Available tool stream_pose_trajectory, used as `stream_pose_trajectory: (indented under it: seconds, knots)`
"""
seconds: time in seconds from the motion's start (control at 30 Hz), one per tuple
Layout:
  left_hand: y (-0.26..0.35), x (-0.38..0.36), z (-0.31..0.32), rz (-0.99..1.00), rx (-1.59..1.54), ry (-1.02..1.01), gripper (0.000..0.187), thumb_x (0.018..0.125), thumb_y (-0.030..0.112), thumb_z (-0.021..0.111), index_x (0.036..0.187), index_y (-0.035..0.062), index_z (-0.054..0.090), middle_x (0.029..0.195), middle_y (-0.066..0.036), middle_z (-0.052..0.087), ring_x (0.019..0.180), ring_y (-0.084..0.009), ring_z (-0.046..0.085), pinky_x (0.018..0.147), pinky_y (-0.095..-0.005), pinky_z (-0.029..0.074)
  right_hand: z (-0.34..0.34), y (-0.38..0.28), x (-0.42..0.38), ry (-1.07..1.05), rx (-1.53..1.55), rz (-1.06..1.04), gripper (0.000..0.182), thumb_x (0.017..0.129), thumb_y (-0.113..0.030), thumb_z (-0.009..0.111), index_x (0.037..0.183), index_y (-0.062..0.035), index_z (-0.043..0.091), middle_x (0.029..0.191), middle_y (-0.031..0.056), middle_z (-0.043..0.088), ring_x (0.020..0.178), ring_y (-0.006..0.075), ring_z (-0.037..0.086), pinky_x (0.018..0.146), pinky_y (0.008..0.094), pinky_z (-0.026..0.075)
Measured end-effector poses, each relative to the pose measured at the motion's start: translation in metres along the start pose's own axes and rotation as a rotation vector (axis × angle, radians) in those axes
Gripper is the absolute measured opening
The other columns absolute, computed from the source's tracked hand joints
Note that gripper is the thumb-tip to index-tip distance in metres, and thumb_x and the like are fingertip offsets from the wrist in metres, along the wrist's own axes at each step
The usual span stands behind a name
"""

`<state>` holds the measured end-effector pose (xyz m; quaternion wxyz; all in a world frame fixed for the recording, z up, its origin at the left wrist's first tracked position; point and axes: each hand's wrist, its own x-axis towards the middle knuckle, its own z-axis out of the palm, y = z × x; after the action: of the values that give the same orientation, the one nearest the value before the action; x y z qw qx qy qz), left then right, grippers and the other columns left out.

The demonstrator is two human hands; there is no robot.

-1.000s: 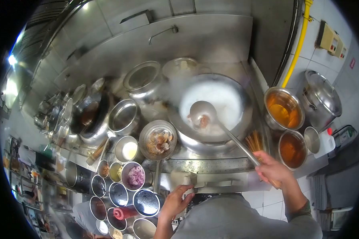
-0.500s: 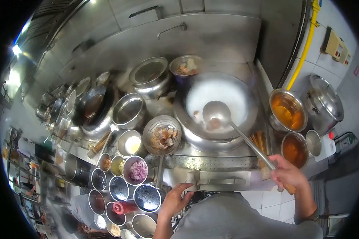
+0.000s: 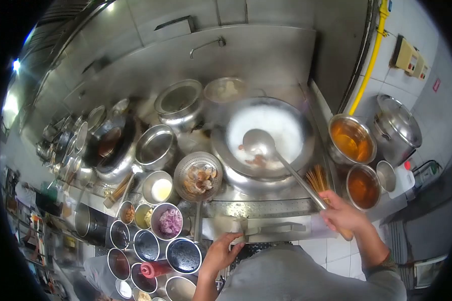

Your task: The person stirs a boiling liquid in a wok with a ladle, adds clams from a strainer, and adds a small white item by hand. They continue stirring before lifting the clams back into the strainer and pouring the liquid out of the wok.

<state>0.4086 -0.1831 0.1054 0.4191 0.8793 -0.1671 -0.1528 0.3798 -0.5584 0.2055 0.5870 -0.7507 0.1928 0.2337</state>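
My right hand point(image 3: 340, 214) is closed around the wooden-ended handle of a long metal ladle point(image 3: 259, 142). The ladle's bowl dips into a large wok point(image 3: 221, 159) of steaming, frothy white liquid, with brownish pieces at the bowl. My left hand point(image 3: 222, 255) lies at the stove's front edge, thumb and fingers apart, beside a folded pale cloth point(image 3: 227, 223); I see nothing held in it. Left of the wok, a perforated strainer point(image 3: 186, 168) holds shellfish-like pieces, its handle pointing toward me.
Several metal cups of ingredients stand at left, one with sliced purple onion point(image 3: 170, 222), near a red squeeze bottle point(image 3: 154, 269). A bamboo brush point(image 3: 317, 176) stands right of the wok, with pots of orange liquid point(image 3: 353, 142) beyond. A wall tap point(image 3: 221, 42) is behind.
The ladle and my right hand have shifted slightly left in view, and brownish pieces show more around the bowl. The whole view has turned a little. My left hand stays at the edge.
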Motion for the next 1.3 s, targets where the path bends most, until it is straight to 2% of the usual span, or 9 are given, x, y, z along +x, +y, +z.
stream_pose_trajectory:
  seconds: [0.07, 0.17, 0.27, 0.37, 0.47, 0.67, 0.8, 0.93, 1.3]
  knots:
    - [-0.014, -0.003, 0.0, 0.087, 0.023, 0.053, 0.035, 0.094, 0.024, 0.07, 0.125, 0.0074, 0.068, 0.119, -0.016, 0.069, 0.107, -0.0315, 0.069, 0.089, -0.0387, 0.054, -0.006, -0.001, -0.012, -0.022, 0.033, 0.056, 0.057, 0.093, -0.006, 0.057, 0.145, -0.0074, 0.034, 0.075, 0.0047, 0.054, 0.054, 0.0134, 0.053, 0.05, 0.0298, 0.043]
    - [-0.02, -0.01, -0.001, 0.014, -0.05, 0.054, 0.035, 0.093, 0.025, 0.071, 0.124, 0.0074, 0.067, 0.117, -0.017, 0.068, 0.107, -0.0379, 0.065, 0.092, -0.041, 0.052, -0.006, 0.008, -0.015, 0.019, -0.008, -0.001, 0.058, 0.093, -0.006, 0.057, 0.145, -0.0049, 0.033, 0.074, 0.005, 0.054, 0.054, 0.0136, 0.054, 0.049, 0.0296, 0.043]
    - [-0.031, -0.01, 0.003, 0.035, -0.047, 0.025, 0.034, 0.093, 0.023, 0.072, 0.123, 0.0067, 0.067, 0.117, -0.018, 0.068, 0.108, -0.0384, 0.065, 0.093, -0.0411, 0.052, -0.001, -0.002, -0.01, 0.028, -0.14, -0.014, 0.059, 0.092, -0.005, 0.057, 0.145, -0.0037, 0.033, 0.075, 0.0054, 0.054, 0.054, 0.0136, 0.053, 0.048, 0.0294, 0.042]
    - [-0.023, -0.009, 0.0, -0.004, -0.051, 0.0, 0.035, 0.093, 0.021, 0.072, 0.125, 0.0061, 0.068, 0.119, -0.016, 0.069, 0.107, -0.0343, 0.069, 0.089, -0.0386, 0.054, 0.008, -0.004, -0.007, -0.061, 0.16, 0.01, 0.054, 0.093, -0.006, 0.057, 0.143, -0.0059, 0.035, 0.077, 0.0063, 0.055, 0.053, 0.0141, 0.052, 0.046, 0.0298, 0.041]
    - [-0.031, -0.007, 0.001, 0.145, -0.014, 0.068, 0.034, 0.094, 0.021, 0.072, 0.125, 0.0071, 0.068, 0.119, -0.016, 0.069, 0.101, -0.033, 0.07, 0.084, -0.0374, 0.055, 0.006, -0.001, -0.01, -0.171, 0.606, 0.032, 0.049, 0.095, -0.007, 0.056, 0.141, -0.0096, 0.037, 0.079, 0.0063, 0.054, 0.051, 0.014, 0.048, 0.042, 0.0289, 0.039]
    - [-0.022, -0.011, -0.007, -0.047, -0.073, -0.021, 0.034, 0.094, 0.023, 0.072, 0.125, 0.0091, 0.068, 0.119, -0.015, 0.069, 0.096, -0.0308, 0.07, 0.081, -0.0363, 0.055, 0.03, -0.012, -0.006, -0.411, 0.946, 0.053, 0.047, 0.097, -0.006, 0.053, 0.14, -0.0156, 0.037, 0.08, 0.0061, 0.051, 0.05, 0.0126, 0.046, 0.039, 0.0268, 0.037]
    - [-0.037, -0.011, -0.003, 0.057, -0.107, 0.017, 0.035, 0.095, 0.024, 0.072, 0.127, 0.0104, 0.067, 0.121, -0.016, 0.068, 0.1, -0.0315, 0.07, 0.082, -0.0371, 0.056, 0.061, -0.03, 0.008, -0.421, 0.749, -0.055, 0.051, 0.097, -0.006, 0.053, 0.144, -0.0143, 0.035, 0.08, 0.0067, 0.053, 0.048, 0.0133, 0.048, 0.039, 0.0281, 0.038]
    - [-0.031, -0.013, -0.012, 0.057, -0.084, -0.007, 0.036, 0.095, 0.024, 0.071, 0.128, 0.0086, 0.066, 0.122, -0.017, 0.067, 0.109, -0.0348, 0.067, 0.09, -0.0389, 0.054, 0.105, -0.027, 0.041, -0.265, 0.343, -0.157, 0.061, 0.095, -0.002, 0.056, 0.149, -0.0122, 0.031, 0.08, 0.0073, 0.057, 0.051, 0.0133, 0.052, 0.042, 0.0289, 0.041]
    - [-0.031, -0.023, -0.024, -0.034, -0.059, 0.009, 0.037, 0.095, 0.026, 0.07, 0.125, 0.0057, 0.066, 0.122, -0.016, 0.068, 0.115, -0.0349, 0.065, 0.097, -0.0402, 0.051, 0.144, -0.004, 0.097, 0.001, 0.107, -0.318, 0.062, 0.097, -0.002, 0.058, 0.152, -0.0142, 0.031, 0.08, 0.0043, 0.054, 0.053, 0.0106, 0.052, 0.045, 0.0282, 0.045]
